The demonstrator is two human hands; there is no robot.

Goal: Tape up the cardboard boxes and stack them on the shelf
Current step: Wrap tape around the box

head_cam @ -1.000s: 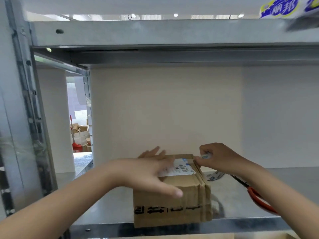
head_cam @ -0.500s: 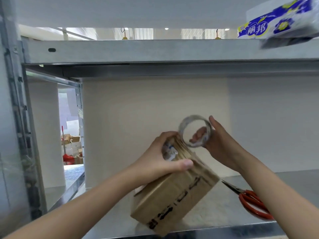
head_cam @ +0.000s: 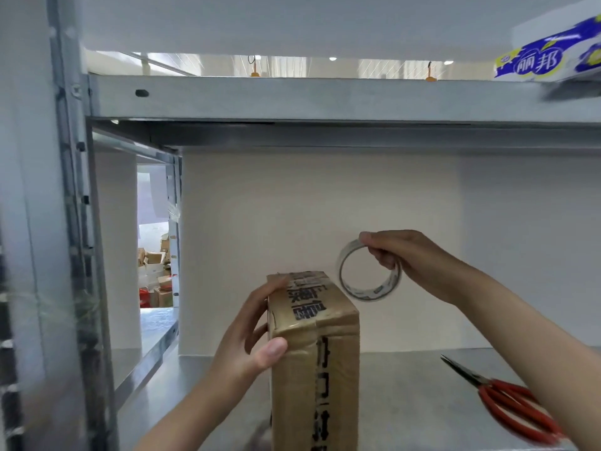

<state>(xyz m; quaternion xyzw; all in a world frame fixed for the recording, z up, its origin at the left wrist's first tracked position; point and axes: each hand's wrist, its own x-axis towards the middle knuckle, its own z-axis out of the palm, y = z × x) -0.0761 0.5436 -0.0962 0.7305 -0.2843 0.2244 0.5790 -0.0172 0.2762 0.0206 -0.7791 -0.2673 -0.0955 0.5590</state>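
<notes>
and here's the cardboard box (head_cam: 322, 362), stood up on its narrow end at the front of the metal shelf (head_cam: 406, 385), printed face toward us. the left hand (head_cam: 250, 336) grips it by its left side, thumb hooked onto the near face, fingers wrapped round the back. up and to the right, clear of the box, the right hand (head_cam: 409, 258) pinches the clear tape roll (head_cam: 370, 292) at its top rim, the ring hanging below the fingers. no loose end of tape shows from here, so i can't tell if one is peeled. red-handled scissors (head_cam: 514, 405) lie on the shelf to the right, blades together, tips pointing in toward the box.

my read: this is the set-up for laying a strip. to do it well, find the free end first, anchor it on 1 side face, then run it over the seam while the left hand braces the box. press it flat along the way, then go for the scissors. this tall, narrow stance looks tippy, so a firm left grip matters.
</notes>
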